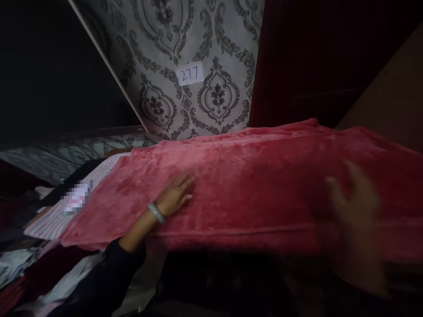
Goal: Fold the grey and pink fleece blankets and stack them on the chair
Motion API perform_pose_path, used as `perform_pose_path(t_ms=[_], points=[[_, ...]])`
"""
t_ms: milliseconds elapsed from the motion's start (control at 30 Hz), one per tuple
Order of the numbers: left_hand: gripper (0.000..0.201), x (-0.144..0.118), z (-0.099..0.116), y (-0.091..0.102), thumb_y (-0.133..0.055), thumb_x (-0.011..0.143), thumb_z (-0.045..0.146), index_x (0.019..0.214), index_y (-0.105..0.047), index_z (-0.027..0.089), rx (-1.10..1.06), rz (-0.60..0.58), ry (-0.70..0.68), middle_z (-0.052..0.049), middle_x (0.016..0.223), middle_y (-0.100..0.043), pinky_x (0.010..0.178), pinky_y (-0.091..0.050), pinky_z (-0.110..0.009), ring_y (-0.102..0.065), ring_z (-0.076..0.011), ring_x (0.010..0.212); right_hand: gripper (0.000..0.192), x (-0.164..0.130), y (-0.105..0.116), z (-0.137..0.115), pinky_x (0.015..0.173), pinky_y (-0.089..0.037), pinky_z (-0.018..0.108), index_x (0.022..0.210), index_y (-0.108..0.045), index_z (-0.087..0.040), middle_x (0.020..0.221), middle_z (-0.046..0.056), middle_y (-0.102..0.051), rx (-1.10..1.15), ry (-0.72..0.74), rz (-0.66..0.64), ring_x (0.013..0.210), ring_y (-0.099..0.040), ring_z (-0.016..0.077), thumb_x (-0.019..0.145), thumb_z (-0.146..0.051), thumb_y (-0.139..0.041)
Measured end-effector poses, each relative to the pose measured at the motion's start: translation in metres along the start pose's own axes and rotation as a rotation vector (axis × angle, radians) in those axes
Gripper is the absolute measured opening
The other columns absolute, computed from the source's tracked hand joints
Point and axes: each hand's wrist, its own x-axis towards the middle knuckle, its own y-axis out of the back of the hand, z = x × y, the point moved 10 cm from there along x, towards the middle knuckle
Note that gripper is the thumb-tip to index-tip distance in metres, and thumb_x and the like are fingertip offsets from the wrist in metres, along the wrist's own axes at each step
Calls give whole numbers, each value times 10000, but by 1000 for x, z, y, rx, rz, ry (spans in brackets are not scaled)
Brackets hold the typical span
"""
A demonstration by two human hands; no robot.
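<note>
A red plush blanket (238, 185) is spread across the surface in front of me, with soft folds along its far side. My left hand (175, 193), with a bracelet (156, 212) on the wrist, rests palm down on the blanket's left part with its fingers extended. Over the right part, my right hand (358, 202) is smeared by motion; its thumb stands apart from the fingers and nothing shows in it. Whether this hand touches the fabric I cannot tell. A striped cloth (99, 176) shows past the blanket's left end.
Patterned wallpaper (185, 103) with a paper label (190, 73) reading 277 rises behind the blanket. A dark red panel (297, 66) stands at the back right, a large black panel (56, 75) at the left. Loose clothes (69, 279) lie at the lower left.
</note>
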Motion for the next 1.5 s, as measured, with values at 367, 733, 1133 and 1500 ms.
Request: perform_pose_path(t_ms=[367,733,1133,1500], points=[[550,-122,-71,-49,-451,988,405,1524,-470,285,58,124,343,-92,1627,-358,1197,-288,-618,-305,-346,1517,505,-91,-140,-32,1173,-290,622,1388,-598,-314,1570,43,-466,-132,292,-636,1473,-352,329,919,-485,-527],[528,-160,-69,-40,-605,942,446,1426,-584,236,-182,115,164,-128,1529,-518,1199,-326,-540,-402,-325,1464,400,-178,-156,-146,1127,-392,605,1183,-752,-340,1362,49,-662,344,434,-862,1284,-571,334,845,-515,-628],[448,-161,-64,-44,-539,965,306,1399,-601,212,-152,200,99,-124,1438,-604,1148,-431,-463,-524,-268,1363,288,-187,-178,-119,918,-566,511,1043,-781,-345,1066,40,-757,324,637,-724,980,-700,301,897,-415,-543],[497,-208,-108,-48,-342,963,122,1339,-658,197,30,392,267,-110,1359,-672,1163,-429,-443,-582,-228,1318,518,-200,-165,-97,934,-541,537,1367,-632,-442,1284,22,-693,206,767,-638,1168,-646,343,877,-368,-482]])
